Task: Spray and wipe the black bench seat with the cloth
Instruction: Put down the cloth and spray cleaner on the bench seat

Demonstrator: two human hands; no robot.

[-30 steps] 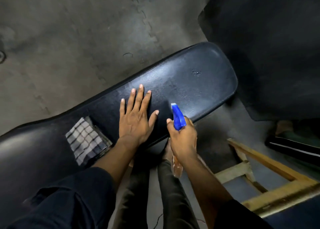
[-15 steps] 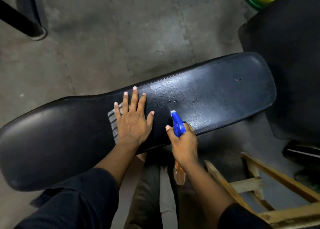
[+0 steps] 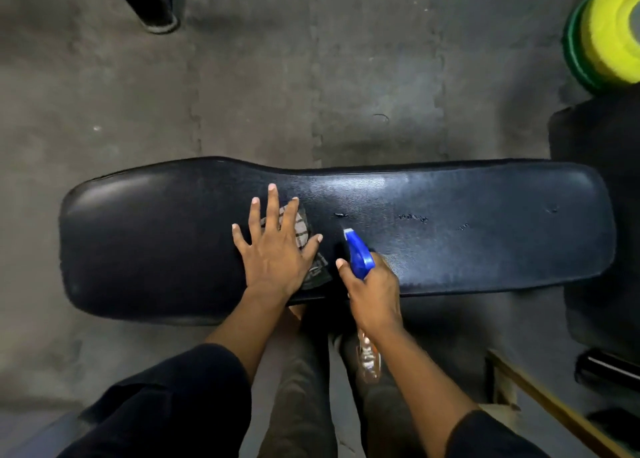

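Note:
The long black bench seat (image 3: pixel 485 235) runs left to right across the middle of the view, with a few wet specks on its right half. My left hand (image 3: pixel 273 249) lies flat on the checked cloth (image 3: pixel 302 232), fingers spread, pressing it onto the seat; most of the cloth is hidden under the palm. Just to the right, my right hand (image 3: pixel 375 291) grips a spray bottle (image 3: pixel 358 255) with a blue trigger head pointing at the seat; its clear body hangs below the wrist.
Grey mat floor lies beyond the bench. A black post foot (image 3: pixel 157 17) stands at the top left. Yellow and green weight plates (image 3: pixel 602 38) sit at the top right, above a dark padded block (image 3: pixel 599 187). A wooden frame (image 3: pixel 540 405) lies low right. My legs stand under the bench.
The view has swung so the bench now lies level. My left hand moved from the bare seat onto the cloth and slid it to the right. The right hand keeps the spray bottle.

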